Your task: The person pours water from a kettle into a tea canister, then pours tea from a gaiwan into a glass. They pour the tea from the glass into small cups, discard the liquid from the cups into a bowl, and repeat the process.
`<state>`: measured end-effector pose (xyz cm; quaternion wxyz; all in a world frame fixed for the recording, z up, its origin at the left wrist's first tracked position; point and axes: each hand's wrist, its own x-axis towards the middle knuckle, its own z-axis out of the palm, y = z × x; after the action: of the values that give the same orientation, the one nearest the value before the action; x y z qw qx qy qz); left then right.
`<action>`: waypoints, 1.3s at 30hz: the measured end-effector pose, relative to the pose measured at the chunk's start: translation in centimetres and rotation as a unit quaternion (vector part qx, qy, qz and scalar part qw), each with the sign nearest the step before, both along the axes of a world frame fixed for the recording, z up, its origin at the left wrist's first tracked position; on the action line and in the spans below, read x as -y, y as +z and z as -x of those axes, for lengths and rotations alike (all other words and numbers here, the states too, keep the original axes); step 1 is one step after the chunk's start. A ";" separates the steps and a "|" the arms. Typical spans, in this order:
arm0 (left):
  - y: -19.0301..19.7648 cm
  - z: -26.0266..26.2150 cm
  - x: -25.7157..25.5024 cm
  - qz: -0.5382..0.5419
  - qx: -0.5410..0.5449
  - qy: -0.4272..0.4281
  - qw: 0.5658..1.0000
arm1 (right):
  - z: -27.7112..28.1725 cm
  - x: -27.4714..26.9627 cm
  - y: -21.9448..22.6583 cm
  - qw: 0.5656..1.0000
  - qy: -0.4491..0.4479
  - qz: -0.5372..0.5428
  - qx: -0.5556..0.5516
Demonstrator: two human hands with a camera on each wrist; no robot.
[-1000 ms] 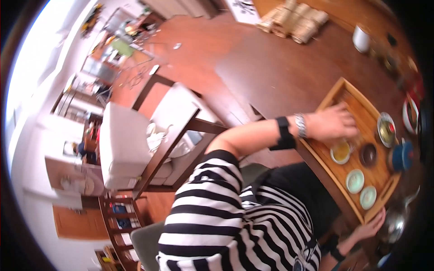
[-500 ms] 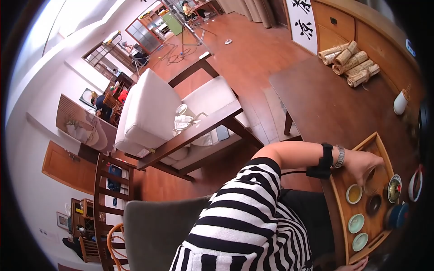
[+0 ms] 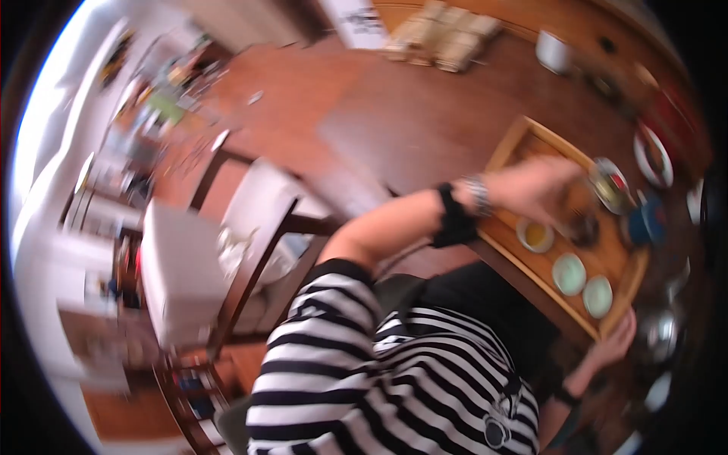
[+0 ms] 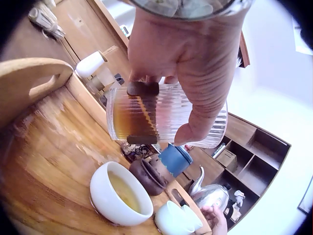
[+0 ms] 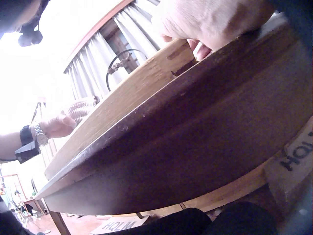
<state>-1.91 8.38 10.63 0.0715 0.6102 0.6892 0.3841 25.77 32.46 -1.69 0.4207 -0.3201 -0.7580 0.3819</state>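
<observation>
My left hand (image 3: 535, 189) holds a ribbed clear glass cup (image 4: 190, 105) with a dark brown band round it and amber tea in its lower part. Beneath it stands a wooden tray (image 4: 54, 147). On the tray are a white cup (image 4: 105, 196) of pale yellow tea and a dark brown cup (image 4: 146, 176). Two pale green cups, the nearer one (image 3: 569, 274) and another (image 3: 597, 296), stand towards the tray's near end. At that end my right hand (image 5: 215, 22) lies against the tray's corner by the table edge, some of its fingers hidden.
A blue-lidded jar (image 3: 643, 221) and a patterned lidded bowl (image 3: 609, 184) stand along the tray's far side. Beyond the tray's end is a metal kettle (image 4: 210, 195). Tied bamboo scrolls (image 3: 444, 38) and a white holder (image 3: 552, 51) are farther along the table.
The head view swings away and back. My left hand stays over the tray, its fingers now closer above the dark brown cup. My right hand stays at the tray's end.
</observation>
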 end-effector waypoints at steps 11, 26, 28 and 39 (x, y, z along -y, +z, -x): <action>0.3 -1.7 -2.6 0.085 -0.030 -0.018 0.996 | 0.4 1.5 0.4 0.992 0.051 0.046 -0.108; 0.0 -4.1 -3.5 0.129 -0.149 -0.038 0.980 | 1.0 2.0 1.5 0.988 0.062 0.043 -0.134; -0.1 -4.3 -3.7 0.130 -0.157 -0.040 0.978 | 1.0 2.0 1.6 0.987 0.066 0.045 -0.137; 0.1 -4.8 -3.8 0.143 -0.202 -0.038 0.968 | 1.1 2.1 1.5 0.983 0.075 0.058 -0.157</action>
<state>2.92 12.13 10.76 0.0317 0.6845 0.7131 0.1477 24.69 30.34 -0.15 0.4854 -0.2224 -0.6807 0.5016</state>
